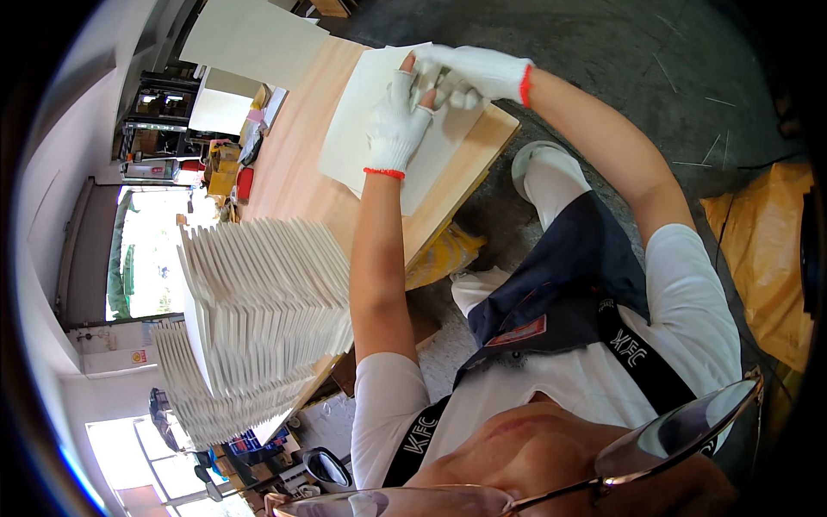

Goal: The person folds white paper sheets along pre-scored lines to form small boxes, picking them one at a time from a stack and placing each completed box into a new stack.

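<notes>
White knit gloves with red cuffs cover both my hands, and bare fingertips stick out of the left one. My left hand (398, 129) lies over a stack of white sheets (349, 142), its thumb and forefinger apart. Close against its fingers, my right hand (487, 73) has curled fingers at the sheets' far right corner. Whatever the right fingers hold is blurred and covered by the glove. Beneath the sheets is a light wooden tabletop (289, 151).
A tall stack of folded white sheets (258, 293) stands left of my left forearm. Another large pale board (250, 43) lies at the table's far end. Yellow and red items (226, 172) line the left edge. A yellow sack (762, 250) sits on the floor at right.
</notes>
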The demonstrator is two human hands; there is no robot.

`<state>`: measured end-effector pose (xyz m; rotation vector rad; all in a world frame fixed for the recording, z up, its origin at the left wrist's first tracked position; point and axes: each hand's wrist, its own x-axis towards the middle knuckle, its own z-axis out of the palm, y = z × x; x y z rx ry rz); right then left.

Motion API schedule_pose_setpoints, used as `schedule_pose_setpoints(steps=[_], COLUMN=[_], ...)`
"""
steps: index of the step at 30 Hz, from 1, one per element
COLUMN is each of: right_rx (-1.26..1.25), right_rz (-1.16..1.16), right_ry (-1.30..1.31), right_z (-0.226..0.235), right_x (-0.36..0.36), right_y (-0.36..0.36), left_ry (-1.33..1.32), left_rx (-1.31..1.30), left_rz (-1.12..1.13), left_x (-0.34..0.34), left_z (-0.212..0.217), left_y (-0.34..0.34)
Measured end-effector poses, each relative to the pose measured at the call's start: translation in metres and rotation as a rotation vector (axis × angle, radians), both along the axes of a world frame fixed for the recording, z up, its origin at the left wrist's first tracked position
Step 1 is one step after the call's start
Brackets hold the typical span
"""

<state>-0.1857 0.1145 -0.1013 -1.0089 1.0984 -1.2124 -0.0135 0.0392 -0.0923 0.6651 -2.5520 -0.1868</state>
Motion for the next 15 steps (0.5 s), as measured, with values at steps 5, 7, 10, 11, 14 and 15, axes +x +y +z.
schedule_pose_setpoints(steps=[5,7,10,11,14,15], right_rx=[-0.064,-0.102,-0.061,-0.02,-0.04,-0.035], right_rz=[-0.226,-0.188,-0.214,-0.206,-0.179,-0.187], right_ry=[-0.041,-0.201,-0.185,-0.199,-0.106,-0.105], right_z=[-0.02,-0.013,-0.004,-0.005,-0.015,-0.017], right_x=[0.017,0.015,0.011,0.008,-0.006,-0.009], right_y=[-0.009,0.008,0.039,0.049,0.082,0.091], left_ry=[0.393,0.288,0.712,1.016,1.477,1.526], left_rx=[-0.012,0.556,1.121,1.454,1.898,1.786], left_rz=[-0.167,-0.054,0.028,0.049,-0.313,0.152], left_x=[0.016,0.045,0.084,0.094,0.122,0.113], left_z=[-0.031,-0.036,-0.071,-0.079,-0.086,-0.047], left_y=[0.04,0.103,0.134,0.136,0.13,0.145])
